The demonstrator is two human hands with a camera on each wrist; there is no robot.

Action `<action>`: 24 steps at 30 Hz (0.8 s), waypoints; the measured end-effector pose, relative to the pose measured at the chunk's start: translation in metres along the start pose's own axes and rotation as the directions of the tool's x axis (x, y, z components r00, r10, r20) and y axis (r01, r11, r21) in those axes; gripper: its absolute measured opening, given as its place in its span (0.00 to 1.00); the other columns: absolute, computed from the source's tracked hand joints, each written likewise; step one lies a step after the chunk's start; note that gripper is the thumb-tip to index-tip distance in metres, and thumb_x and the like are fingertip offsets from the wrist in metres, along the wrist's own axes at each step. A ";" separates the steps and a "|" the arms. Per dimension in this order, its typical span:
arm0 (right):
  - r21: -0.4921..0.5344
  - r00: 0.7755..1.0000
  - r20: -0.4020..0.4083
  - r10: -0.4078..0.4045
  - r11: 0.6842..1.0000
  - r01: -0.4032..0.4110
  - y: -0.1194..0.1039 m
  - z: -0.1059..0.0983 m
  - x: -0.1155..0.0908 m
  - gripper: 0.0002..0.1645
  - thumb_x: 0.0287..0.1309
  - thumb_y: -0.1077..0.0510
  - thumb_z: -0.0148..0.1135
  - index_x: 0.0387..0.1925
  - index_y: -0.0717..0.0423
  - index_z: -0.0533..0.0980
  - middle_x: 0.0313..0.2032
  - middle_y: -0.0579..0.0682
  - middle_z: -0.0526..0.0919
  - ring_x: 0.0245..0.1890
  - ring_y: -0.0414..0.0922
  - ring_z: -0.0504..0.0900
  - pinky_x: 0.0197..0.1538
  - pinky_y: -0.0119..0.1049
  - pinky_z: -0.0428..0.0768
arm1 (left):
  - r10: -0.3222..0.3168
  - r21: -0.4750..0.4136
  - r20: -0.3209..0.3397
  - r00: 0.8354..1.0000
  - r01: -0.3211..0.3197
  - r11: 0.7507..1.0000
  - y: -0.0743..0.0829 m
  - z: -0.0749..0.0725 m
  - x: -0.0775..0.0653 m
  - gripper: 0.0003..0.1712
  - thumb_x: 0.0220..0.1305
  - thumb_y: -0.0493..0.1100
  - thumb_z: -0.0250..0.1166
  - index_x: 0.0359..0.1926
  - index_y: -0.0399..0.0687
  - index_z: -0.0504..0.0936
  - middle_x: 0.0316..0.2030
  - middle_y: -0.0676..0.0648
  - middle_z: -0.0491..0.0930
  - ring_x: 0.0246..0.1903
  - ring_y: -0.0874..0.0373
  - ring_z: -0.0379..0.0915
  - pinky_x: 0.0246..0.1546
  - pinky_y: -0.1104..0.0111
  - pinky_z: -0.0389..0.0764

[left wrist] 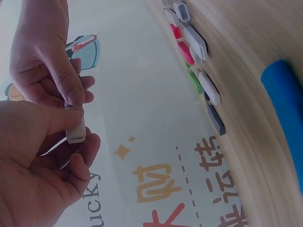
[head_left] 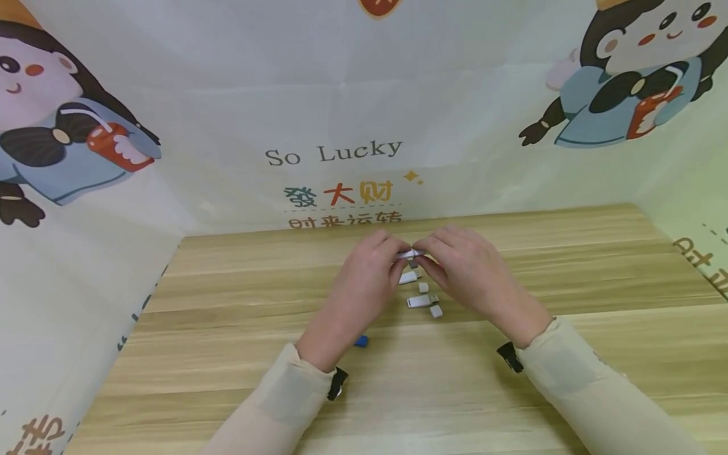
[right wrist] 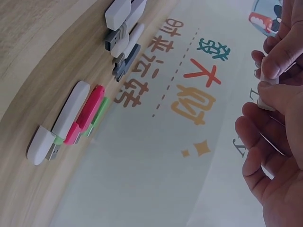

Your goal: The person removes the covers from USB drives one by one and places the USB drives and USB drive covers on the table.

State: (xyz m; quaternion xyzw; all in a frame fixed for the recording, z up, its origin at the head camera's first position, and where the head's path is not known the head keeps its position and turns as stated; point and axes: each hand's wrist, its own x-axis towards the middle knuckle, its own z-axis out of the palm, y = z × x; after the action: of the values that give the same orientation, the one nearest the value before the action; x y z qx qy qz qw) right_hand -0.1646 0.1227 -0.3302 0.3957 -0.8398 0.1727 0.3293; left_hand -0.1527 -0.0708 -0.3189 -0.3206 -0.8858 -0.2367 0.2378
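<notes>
Thumb and fingers of my left hand pinch one end of a small white USB stick. My right hand pinches its other end, the fingertips of both hands nearly meeting above the table. In the left wrist view, the pale flat body of the USB stick shows below the left thumb, and its upper end is hidden by the fingers. The right wrist view shows it as a white sliver between the two thumbs. Below the hands lie a white USB stick with bare metal plug and a loose white cap.
More sticks lie in a row: another white one beside a small white cap, a red one, a green one and a dark one. A blue piece lies by the left wrist. A printed cloth wall backs the wooden table.
</notes>
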 end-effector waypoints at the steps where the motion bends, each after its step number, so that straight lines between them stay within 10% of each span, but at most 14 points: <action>1: 0.005 1.000 -0.001 -0.001 1.000 0.001 0.000 0.000 0.000 0.11 0.57 0.60 0.70 0.41 0.59 0.82 0.37 0.51 0.85 0.38 0.49 0.82 0.42 0.42 0.81 | 0.002 0.000 -0.001 1.000 -0.002 1.000 0.000 0.001 0.000 0.06 0.63 0.36 0.68 0.42 0.42 0.84 0.38 0.50 0.78 0.39 0.59 0.74 0.42 0.74 0.76; 24: 0.101 1.000 0.016 0.004 0.995 -0.006 -0.002 0.001 -0.001 0.08 0.60 0.62 0.65 0.40 0.63 0.81 0.34 0.52 0.83 0.33 0.45 0.79 0.37 0.36 0.80 | 0.084 0.085 -0.018 0.996 -0.083 0.993 0.004 0.007 -0.002 0.04 0.66 0.34 0.64 0.40 0.39 0.84 0.30 0.51 0.72 0.31 0.58 0.66 0.34 0.71 0.70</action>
State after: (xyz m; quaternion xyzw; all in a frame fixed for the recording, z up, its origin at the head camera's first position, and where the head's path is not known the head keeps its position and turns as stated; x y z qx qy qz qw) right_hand -0.1628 0.1209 -0.3315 0.4110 -0.8336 0.2127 0.3017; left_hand -0.1505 -0.0649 -0.3249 -0.3446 -0.8781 -0.1925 0.2703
